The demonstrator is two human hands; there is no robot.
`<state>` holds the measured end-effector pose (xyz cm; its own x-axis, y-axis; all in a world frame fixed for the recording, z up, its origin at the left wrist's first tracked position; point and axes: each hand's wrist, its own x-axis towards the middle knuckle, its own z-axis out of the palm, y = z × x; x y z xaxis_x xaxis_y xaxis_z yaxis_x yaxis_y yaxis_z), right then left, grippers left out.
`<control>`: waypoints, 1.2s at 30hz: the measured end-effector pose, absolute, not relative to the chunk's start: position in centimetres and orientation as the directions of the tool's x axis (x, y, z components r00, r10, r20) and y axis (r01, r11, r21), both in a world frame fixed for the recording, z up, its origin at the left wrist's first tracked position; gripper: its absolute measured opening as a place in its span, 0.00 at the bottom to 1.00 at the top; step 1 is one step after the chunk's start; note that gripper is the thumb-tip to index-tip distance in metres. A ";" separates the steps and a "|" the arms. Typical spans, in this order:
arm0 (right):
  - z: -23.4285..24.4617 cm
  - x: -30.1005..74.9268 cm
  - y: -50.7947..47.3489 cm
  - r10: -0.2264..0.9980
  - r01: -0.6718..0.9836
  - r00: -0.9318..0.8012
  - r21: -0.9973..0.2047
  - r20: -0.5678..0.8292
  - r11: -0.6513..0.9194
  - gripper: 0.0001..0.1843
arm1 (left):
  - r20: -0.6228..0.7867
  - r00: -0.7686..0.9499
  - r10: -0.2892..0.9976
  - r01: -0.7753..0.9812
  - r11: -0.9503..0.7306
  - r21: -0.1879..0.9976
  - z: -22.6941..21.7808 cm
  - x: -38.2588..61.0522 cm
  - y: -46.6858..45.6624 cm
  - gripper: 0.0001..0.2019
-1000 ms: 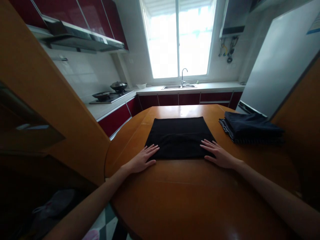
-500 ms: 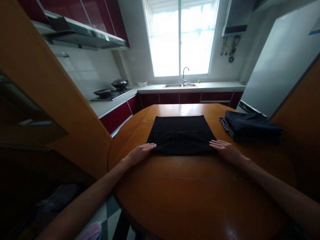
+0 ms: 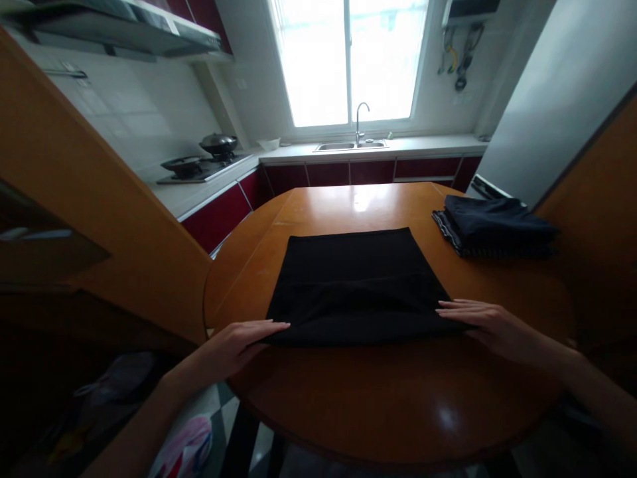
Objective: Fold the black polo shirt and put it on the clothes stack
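A black folded garment [image 3: 358, 285] lies fairly flat on the brown wooden table [image 3: 328, 398] in front of me, with a crease running across it and slight wrinkles in its nearer part. My left hand [image 3: 239, 342] grips its near left corner, fingers straight on top and the thumb hidden beneath. At the near right corner, my right hand [image 3: 492, 322] holds the cloth the same way, fingers on top. The fabric's near edge stretches between both hands.
A stack of folded dark clothes [image 3: 497, 226] sits on the table's right side. Beyond the table are a counter with a sink [image 3: 338, 146], a stove with two pans [image 3: 219, 144] and a window. A refrigerator [image 3: 557, 93] stands right, an orange-brown wooden panel [image 3: 99, 199] left.
The black garment has been drawn nearer to me, and both hands have come back with it, farther apart in view. My view has tipped downward. The clothes stack stays on the table.
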<state>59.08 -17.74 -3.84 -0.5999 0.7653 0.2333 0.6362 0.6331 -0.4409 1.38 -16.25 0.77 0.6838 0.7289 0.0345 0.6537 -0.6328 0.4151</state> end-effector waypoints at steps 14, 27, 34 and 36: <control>4.2 57.6 -10.2 0.940 0.539 -0.166 -0.771 0.297 0.339 0.23 | 0.276 0.323 0.905 0.642 -0.424 0.639 5.7 1.6 -8.8 0.19; -3.8 54.0 8.2 0.990 0.551 0.086 -0.833 0.109 0.044 0.12 | 0.141 0.167 0.976 0.678 -0.218 0.702 -1.3 4.8 9.6 0.19; -4.8 55.2 9.0 0.985 0.540 0.058 -0.835 0.162 0.106 0.16 | 0.222 0.190 0.956 0.702 -0.290 0.650 -2.6 4.0 10.6 0.20; -4.6 55.3 9.3 0.985 0.614 0.056 -0.784 0.161 0.094 0.16 | 0.213 0.202 0.956 0.745 -0.291 0.600 -2.7 4.0 10.8 0.18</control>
